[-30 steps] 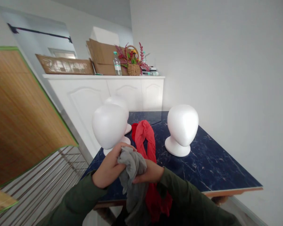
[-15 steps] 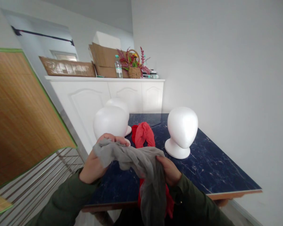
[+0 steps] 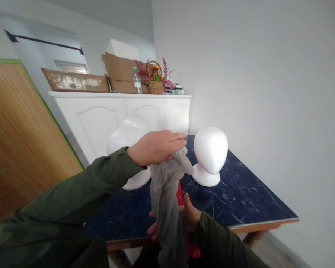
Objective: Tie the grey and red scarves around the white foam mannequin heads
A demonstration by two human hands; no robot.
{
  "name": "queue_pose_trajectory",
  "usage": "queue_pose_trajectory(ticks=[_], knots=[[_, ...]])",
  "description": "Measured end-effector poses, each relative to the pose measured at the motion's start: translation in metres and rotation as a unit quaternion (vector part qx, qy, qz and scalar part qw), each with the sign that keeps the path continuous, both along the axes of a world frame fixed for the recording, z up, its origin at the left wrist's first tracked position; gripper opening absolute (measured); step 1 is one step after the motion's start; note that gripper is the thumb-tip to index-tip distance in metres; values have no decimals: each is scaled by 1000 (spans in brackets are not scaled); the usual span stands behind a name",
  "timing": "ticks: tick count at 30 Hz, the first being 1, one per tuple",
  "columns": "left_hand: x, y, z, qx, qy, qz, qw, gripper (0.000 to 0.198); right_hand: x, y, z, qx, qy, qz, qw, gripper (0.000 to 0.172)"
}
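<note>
A thin grey scarf (image 3: pixel 167 201) hangs in loose folds in front of me. My left hand (image 3: pixel 160 146) reaches across and grips its upper end, fingers stretched forward over the cloth. Lower down, my right hand (image 3: pixel 192 215) curls around the scarf from behind, thumb up on one side and fingertips showing on the other. Red cloth (image 3: pixel 179 193) peeks out behind the grey folds, mostly hidden. On the right stands a white foam mannequin head (image 3: pixel 211 150) on its round base. Behind my left arm, another white foam head (image 3: pixel 123 139) is partly covered, with a third behind it.
The dark blue marbled table (image 3: pixel 240 193) has a wooden edge. Beyond it, a white cabinet (image 3: pixel 100 115) carries cardboard boxes (image 3: pixel 120 70), a water bottle (image 3: pixel 137 82) and a flower basket (image 3: pixel 155 87). A bamboo-patterned panel (image 3: pixel 25 141) stands at left.
My left hand has swung up and right with the scarf's end, so the cloth now hangs upright. My right hand has moved lower around it. The red cloth is more hidden.
</note>
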State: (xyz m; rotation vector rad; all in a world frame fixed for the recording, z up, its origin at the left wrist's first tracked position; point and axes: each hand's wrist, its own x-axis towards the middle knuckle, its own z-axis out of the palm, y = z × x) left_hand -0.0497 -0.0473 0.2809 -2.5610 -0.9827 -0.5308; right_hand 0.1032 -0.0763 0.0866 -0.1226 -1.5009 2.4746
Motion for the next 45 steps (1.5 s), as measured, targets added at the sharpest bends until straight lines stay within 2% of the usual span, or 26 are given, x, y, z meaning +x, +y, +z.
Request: queue_pose_trajectory(ticks=[2,4,5,9,12,14,16,18,20,21,22,23,26,27,28,30,32,34,37,39,40,41,42,45], knots=[[9,5,5,-14,19,-12,1000,31,-2,0,0,51,41,-134,989,86],[14,7,5,-15,28,-23,999,32,-6,4,4,128,69,-302,942,72],[16,8,4,-15,36,-23,999,32,-7,7,8,166,72,-360,915,67],[13,11,3,-21,67,17,997,32,2,25,30,259,3,-465,847,30],[2,14,5,-68,70,46,994,32,22,35,43,304,-52,-532,789,30],[-8,15,5,-125,74,62,987,33,35,40,50,333,-58,-544,768,28],[-16,16,2,-198,76,84,974,27,45,45,57,337,-52,-522,782,26],[-21,17,-4,-284,61,89,953,17,48,49,62,287,-39,-482,827,24],[-22,19,-13,-366,-16,60,929,16,47,53,65,193,-28,-435,879,25],[-21,20,-19,-410,-81,37,908,19,46,55,66,150,-23,-415,897,26],[-19,22,-26,-462,-156,14,873,22,43,57,66,119,-17,-401,908,27],[-17,22,-33,-520,-231,-7,822,25,41,59,66,104,-8,-394,913,28],[-7,21,-49,-685,-367,-62,627,37,31,60,59,120,37,-391,912,39],[-2,20,-50,-717,-386,-81,575,41,27,59,55,139,52,-366,919,46],[4,18,-48,-732,-407,-101,537,43,23,56,51,160,61,-315,933,52],[17,15,-34,-711,-481,-148,491,40,18,47,42,212,52,-156,963,58],[26,16,-10,-627,-589,-193,471,32,19,38,33,245,33,-23,969,54],[28,27,19,-509,-686,-219,471,25,35,34,28,217,64,9,974,38],[9,62,56,-342,-777,-220,481,15,85,49,39,120,141,-71,980,28],[-10,93,71,-248,-814,-213,479,10,130,74,64,121,69,-194,971,19],[-19,108,75,-213,-828,-206,476,10,152,90,81,143,8,-277,950,22],[-26,122,77,-187,-837,-197,474,11,172,106,99,179,-49,-363,913,26],[-30,135,76,-173,-842,-188,474,12,189,122,118,222,-104,-418,875,30],[-30,162,62,-164,-841,-180,482,11,225,164,165,330,-169,-528,764,28]])
